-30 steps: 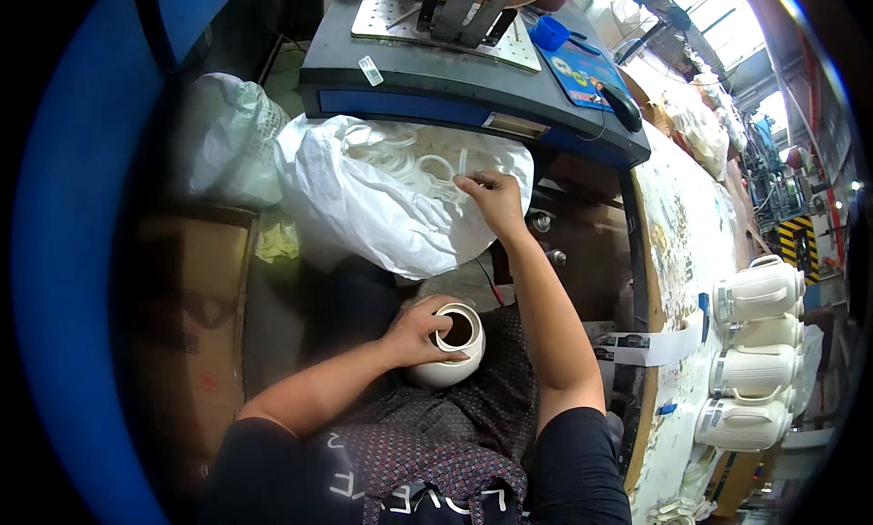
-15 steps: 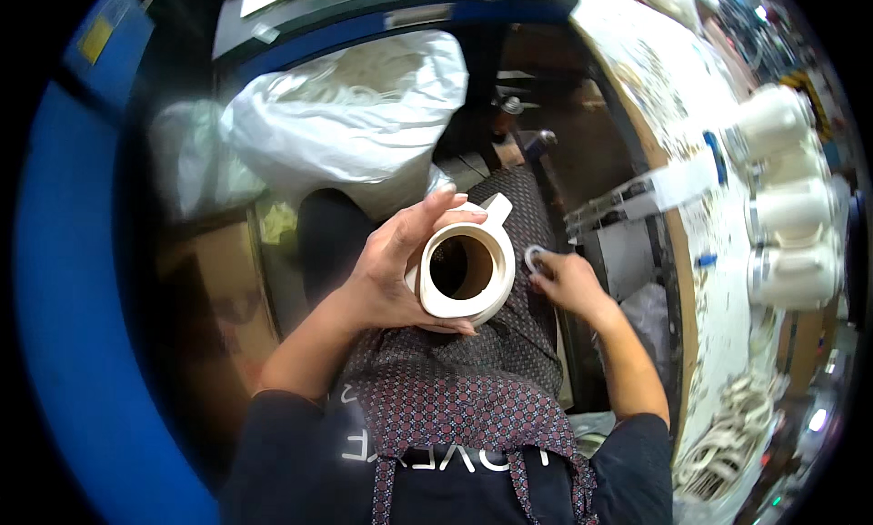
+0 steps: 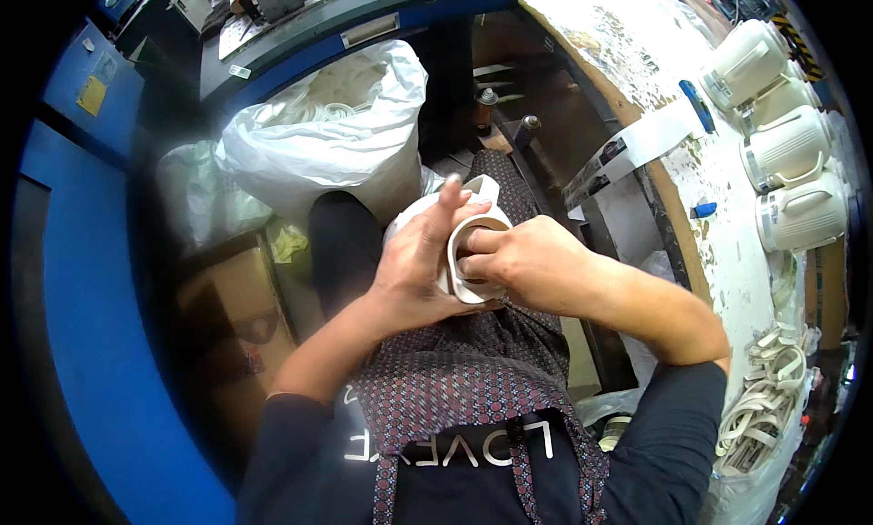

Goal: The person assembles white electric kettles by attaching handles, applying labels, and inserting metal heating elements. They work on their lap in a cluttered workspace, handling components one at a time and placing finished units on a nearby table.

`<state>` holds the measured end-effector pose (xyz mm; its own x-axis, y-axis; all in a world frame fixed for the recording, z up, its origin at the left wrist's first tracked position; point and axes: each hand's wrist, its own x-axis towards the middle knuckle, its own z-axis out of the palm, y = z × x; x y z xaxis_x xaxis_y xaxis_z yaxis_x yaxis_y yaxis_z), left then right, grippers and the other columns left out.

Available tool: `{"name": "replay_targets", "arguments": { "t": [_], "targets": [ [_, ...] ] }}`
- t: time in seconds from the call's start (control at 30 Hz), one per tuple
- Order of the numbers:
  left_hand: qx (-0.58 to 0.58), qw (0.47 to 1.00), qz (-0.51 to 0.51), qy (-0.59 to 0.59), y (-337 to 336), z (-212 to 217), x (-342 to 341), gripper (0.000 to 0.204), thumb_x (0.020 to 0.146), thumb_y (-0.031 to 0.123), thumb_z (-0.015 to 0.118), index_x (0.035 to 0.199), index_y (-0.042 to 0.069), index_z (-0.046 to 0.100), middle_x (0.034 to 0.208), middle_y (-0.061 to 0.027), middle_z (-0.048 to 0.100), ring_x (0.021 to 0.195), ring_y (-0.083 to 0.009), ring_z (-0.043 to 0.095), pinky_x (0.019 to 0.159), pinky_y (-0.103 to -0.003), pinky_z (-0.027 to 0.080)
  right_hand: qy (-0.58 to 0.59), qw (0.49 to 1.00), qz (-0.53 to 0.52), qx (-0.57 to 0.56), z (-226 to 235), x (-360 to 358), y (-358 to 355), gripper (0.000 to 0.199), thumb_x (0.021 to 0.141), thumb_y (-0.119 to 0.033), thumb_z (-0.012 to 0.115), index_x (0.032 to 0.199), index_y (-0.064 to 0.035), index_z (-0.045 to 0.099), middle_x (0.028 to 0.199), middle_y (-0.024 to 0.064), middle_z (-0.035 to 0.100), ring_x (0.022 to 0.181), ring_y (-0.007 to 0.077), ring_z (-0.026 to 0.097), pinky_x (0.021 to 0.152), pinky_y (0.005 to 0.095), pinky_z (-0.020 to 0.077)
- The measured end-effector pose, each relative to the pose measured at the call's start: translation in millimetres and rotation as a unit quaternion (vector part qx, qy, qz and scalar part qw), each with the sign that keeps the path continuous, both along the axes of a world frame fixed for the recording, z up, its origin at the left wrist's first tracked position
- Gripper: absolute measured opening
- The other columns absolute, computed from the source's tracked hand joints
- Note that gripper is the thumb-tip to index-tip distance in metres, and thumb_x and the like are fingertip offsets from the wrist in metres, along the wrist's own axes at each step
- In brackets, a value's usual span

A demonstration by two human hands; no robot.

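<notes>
A cream plastic jug (image 3: 473,296) lies tilted over my lap, its round mouth facing up toward me. My left hand (image 3: 406,263) is wrapped round its body from the left, thumb raised along the upper side. From the right, my right hand (image 3: 541,263) reaches into the mouth with its fingers bent together. The fingertips are inside the rim, so what they hold is hidden. A cream projecting part (image 3: 486,190) of the jug sticks out at its far side.
Beyond my lap stands a white sack (image 3: 318,152) of pale loops. On the right, a worn white bench (image 3: 718,279) carries several cream jugs (image 3: 800,216), a blue tool (image 3: 697,106) and piled cream handles (image 3: 764,398). A cardboard box (image 3: 236,297) sits left.
My right hand, which held a small white ring beside the jug, has moved left into its mouth. The ring is out of sight. The jug stays in my left hand, and the view has shifted.
</notes>
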<state>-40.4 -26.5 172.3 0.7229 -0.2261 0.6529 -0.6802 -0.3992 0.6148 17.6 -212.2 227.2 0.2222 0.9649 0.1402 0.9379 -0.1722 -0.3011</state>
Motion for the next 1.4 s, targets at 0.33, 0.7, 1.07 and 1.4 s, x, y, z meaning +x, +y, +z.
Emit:
{"name": "replay_targets", "arguments": {
  "t": [0.33,0.7,1.07,1.4],
  "targets": [
    [0.106,0.994,0.008,-0.035,0.4,18.6,-2.0,0.041,0.055,0.024,0.091,0.077,0.006,0.062,0.108,-0.0134,0.068,0.105,-0.0366,0.065,0.093,-0.045,0.051,0.095,0.995,0.016,0.025,9.6,8.2,-8.9,0.019,0.07,-0.016,0.07,0.089,-0.0154,0.069,0.069,0.006,0.063,0.068,0.0261,0.066,0.057,0.0395,0.0494],
    [-0.359,0.919,0.049,0.155,131.9,35.2,40.3,0.038,0.081,0.036,0.077,0.097,0.005,0.062,0.108,-0.0121,0.066,0.099,-0.0179,0.065,0.081,-0.028,0.057,0.054,0.992,-0.04,0.11,-8.0,7.3,-38.8,0.076,0.067,-0.031,0.08,0.135,-0.0127,0.053,0.144,0.0201,0.042,0.13,0.0369,0.043,0.108,0.049,0.0356],
    [-0.292,0.937,0.139,0.134,210.6,29.6,147.7,0.055,0.09,0.035,0.068,0.131,0.003,0.052,0.113,-0.0118,0.066,0.091,-0.0176,0.067,0.079,-0.029,0.053,0.075,0.81,-0.393,0.429,-123.4,163.5,-63.6,0.032,0.091,-0.011,0.061,0.121,-0.0017,0.06,0.125,0.0156,0.06,0.107,0.0245,0.063,0.088,0.0354,0.0526],
    [-0.413,0.847,0.331,0.047,380.4,126.2,323.8,0.041,0.088,0.008,0.047,0.126,-0.007,0.05,0.112,-0.026,0.063,0.094,-0.035,0.068,0.083,-0.042,0.056,0.455,0.664,-0.14,0.577,85.4,347.6,187.0,0.036,0.09,-0.017,0.065,0.123,-0.0088,0.053,0.109,0.004,0.059,0.097,0.0166,0.06,0.08,0.0313,0.0514]
  ]
}}
